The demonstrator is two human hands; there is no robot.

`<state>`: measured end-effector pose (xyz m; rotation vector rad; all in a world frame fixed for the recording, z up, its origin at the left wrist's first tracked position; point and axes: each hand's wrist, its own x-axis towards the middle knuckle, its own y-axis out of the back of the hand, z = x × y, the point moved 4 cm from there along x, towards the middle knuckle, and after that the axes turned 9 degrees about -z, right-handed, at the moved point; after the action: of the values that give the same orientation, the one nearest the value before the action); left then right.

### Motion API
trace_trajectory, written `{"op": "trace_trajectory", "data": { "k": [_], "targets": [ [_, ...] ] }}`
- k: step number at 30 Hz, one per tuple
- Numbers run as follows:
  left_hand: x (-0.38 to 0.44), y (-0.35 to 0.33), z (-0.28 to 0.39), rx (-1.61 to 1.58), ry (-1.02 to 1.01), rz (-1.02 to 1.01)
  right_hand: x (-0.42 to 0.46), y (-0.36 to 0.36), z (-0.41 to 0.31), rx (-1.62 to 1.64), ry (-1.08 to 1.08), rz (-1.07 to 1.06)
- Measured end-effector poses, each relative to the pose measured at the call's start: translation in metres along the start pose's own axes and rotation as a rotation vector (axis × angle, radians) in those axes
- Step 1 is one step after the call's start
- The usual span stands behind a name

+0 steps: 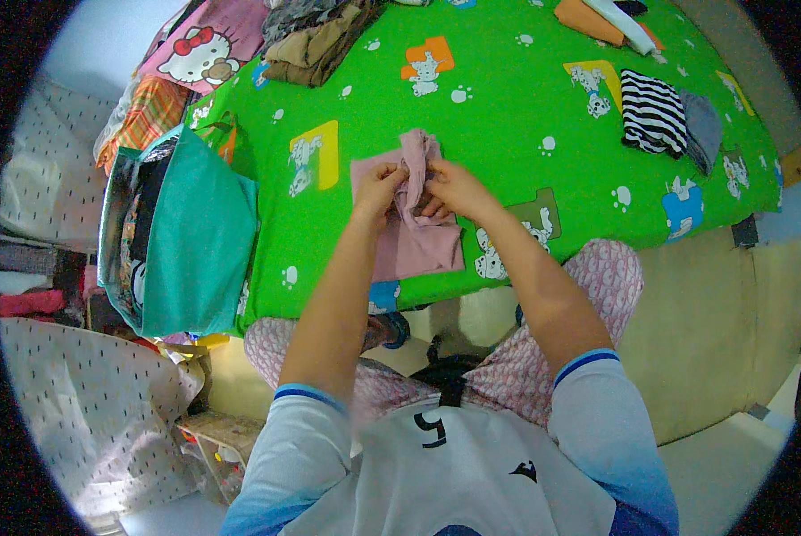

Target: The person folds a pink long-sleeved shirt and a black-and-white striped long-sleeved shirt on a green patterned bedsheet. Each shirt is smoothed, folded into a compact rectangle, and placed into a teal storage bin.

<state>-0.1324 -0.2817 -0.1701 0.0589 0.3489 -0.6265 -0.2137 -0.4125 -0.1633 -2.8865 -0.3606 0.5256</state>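
Note:
A dusty-pink cloth garment [427, 251] lies partly folded on the green printed bedsheet [367, 104], close to the bed's front edge. Its middle is bunched up into a raised strip that runs away from me. My left hand [379, 187] pinches the left side of this strip between thumb and fingers. On the strip's other side, my right hand [455, 191] grips the cloth, some of its fingers tucked under the fabric and partly hidden. A flat layer of the same pink cloth spreads beneath both hands.
To the left stands an open teal insulated bag [203, 234] with clothes inside. Folded brown and grey clothes [317, 50] lie at the far left, near a pink Hello Kitty item [206, 57]. A striped folded garment [653, 110] and a grey one [700, 130] rest at right; orange cloth [588, 23] lies beyond.

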Motion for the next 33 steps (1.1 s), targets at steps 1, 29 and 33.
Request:
{"op": "trace_trajectory", "data": {
  "k": [1,29,33],
  "targets": [
    [0.002,0.002,0.000,0.016,-0.013,-0.007,0.003,0.004,-0.005,-0.253,0.162,0.190],
    [-0.042,-0.041,0.065,0.907,-0.396,0.145,0.023,-0.034,-0.023,-1.206,0.439,0.413],
    [-0.059,-0.052,0.071,0.999,-0.302,0.273,0.037,0.003,-0.005,-0.993,0.171,0.302]
  ]
}}
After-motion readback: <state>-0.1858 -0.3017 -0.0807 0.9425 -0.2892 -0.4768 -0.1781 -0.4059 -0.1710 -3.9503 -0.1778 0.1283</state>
